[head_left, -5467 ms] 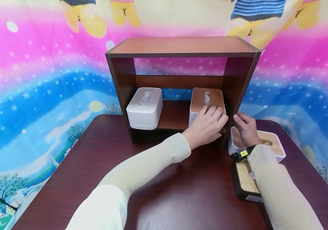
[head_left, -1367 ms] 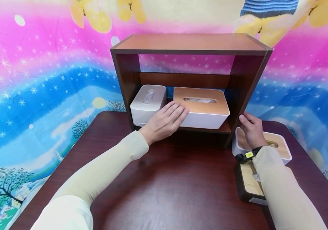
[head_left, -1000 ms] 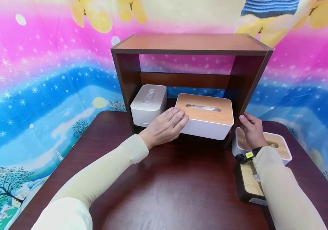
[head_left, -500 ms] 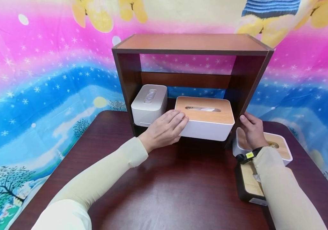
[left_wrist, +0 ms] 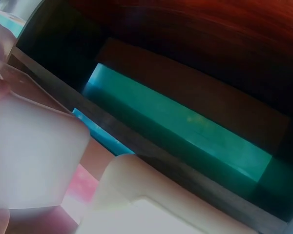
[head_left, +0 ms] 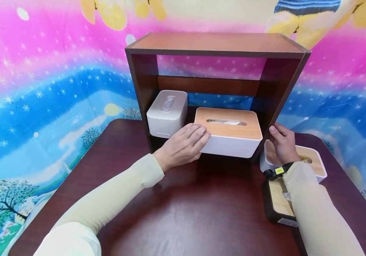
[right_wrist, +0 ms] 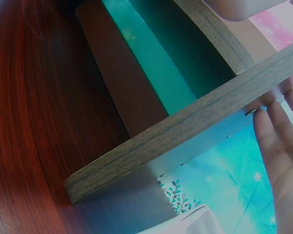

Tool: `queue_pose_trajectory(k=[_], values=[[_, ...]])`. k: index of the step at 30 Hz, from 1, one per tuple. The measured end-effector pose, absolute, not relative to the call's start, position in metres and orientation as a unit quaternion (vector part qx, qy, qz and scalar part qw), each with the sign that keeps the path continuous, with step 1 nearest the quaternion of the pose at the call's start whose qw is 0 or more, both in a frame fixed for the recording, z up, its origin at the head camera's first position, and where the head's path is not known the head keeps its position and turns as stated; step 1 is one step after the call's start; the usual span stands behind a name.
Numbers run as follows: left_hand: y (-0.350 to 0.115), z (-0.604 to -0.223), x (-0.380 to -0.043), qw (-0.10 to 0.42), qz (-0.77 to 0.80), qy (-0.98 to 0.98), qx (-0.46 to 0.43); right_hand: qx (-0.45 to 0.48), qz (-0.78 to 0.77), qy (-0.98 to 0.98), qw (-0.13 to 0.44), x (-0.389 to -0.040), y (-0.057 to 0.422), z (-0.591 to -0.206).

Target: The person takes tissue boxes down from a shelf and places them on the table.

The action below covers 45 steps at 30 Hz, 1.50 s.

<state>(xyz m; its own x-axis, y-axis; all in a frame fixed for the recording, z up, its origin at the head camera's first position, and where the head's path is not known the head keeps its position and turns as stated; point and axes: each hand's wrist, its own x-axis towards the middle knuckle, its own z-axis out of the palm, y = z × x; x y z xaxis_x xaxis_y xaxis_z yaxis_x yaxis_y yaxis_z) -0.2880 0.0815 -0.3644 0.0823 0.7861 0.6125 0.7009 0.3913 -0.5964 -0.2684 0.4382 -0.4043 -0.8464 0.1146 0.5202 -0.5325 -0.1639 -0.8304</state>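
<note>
My left hand [head_left: 184,145] grips the left end of a white tissue box [head_left: 231,145] with a light wood lid, fingers over the lid's edge. In the left wrist view, fingertips show above and below this box [left_wrist: 34,151]. The box lies crosswise and juts past the front edge of the brown shelf unit [head_left: 215,42]. To its left, an off-white tissue box [head_left: 167,121] stands lengthwise inside the shelf. My right hand [head_left: 283,142] rests against the shelf's right side panel. Straight fingers [right_wrist: 266,134] touch that panel's outer face in the right wrist view.
Right of the shelf, another white tissue box with a wood lid [head_left: 314,158] sits on the dark red table [head_left: 183,220]. In front of it is a black, wood-topped tissue box [head_left: 280,204], partly under my right forearm. A patterned cloth [head_left: 58,71] hangs behind.
The wood-lidded white box stood lengthwise at the shelf's right; my left hand has turned it crosswise and drawn it forward past the shelf's edge. My right hand has stayed at the side panel.
</note>
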Motion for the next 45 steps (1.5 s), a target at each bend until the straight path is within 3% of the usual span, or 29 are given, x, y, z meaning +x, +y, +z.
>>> queue_pose_trajectory(k=[19,45], values=[[0.067,-0.38,-0.277,0.471,0.047,-0.686,-0.553,0.179,0.75,-0.6,0.211,-0.267,0.437,-0.414],[0.054,-0.386,-0.255,0.513,0.024,-0.649,-0.562,0.184,0.738,-0.612,0.216,-0.268,0.439,-0.406]])
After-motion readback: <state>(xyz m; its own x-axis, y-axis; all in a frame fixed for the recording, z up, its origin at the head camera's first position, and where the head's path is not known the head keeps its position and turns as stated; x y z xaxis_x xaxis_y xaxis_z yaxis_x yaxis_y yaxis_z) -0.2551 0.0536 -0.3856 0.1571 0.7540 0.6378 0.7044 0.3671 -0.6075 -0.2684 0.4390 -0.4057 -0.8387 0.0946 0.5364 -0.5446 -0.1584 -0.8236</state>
